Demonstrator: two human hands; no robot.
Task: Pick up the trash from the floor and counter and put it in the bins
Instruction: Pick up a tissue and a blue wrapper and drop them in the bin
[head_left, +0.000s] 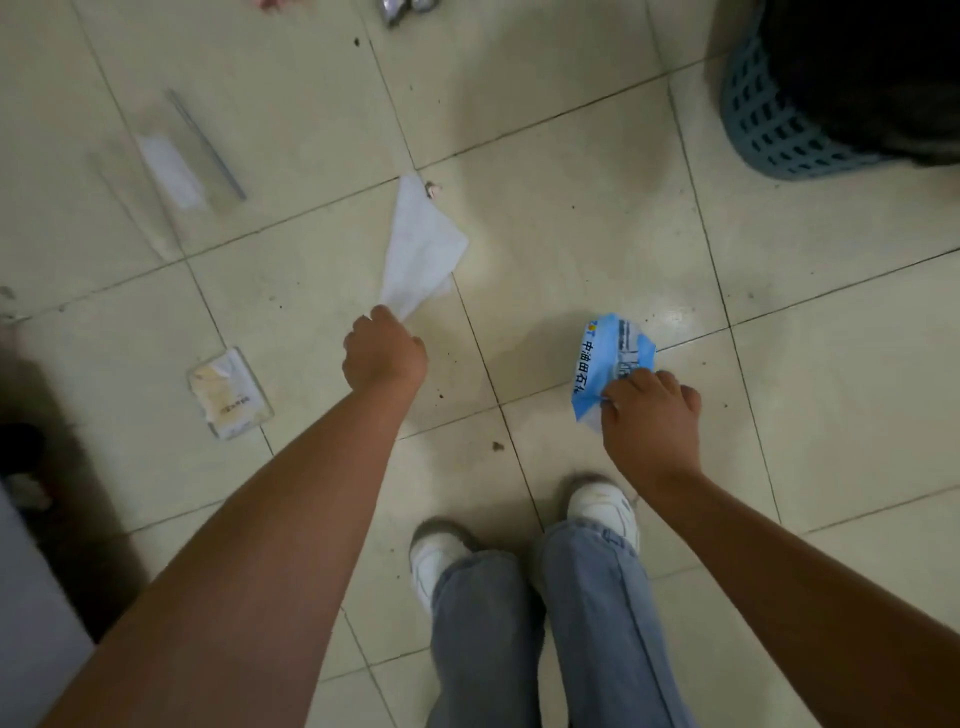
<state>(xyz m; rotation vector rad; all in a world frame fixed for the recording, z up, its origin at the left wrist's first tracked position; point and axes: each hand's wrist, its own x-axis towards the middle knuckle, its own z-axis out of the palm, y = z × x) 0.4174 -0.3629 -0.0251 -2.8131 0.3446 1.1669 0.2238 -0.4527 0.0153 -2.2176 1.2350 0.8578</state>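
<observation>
My left hand (384, 353) is closed on one corner of a white tissue (423, 249), which hangs out flat above the tiled floor. My right hand (649, 410) grips a crumpled blue and white wrapper (605, 358) with printed characters. A blue-grey lattice bin (769, 119) with a dark liner stands at the top right, well beyond my right hand.
On the floor lie a clear plastic sleeve with a white insert (176, 161) at the upper left, a torn yellowish packet (228, 395) left of my left hand, a small scrap (432, 189) and silver foil (400, 8) at the top edge. My feet (602, 506) stand below.
</observation>
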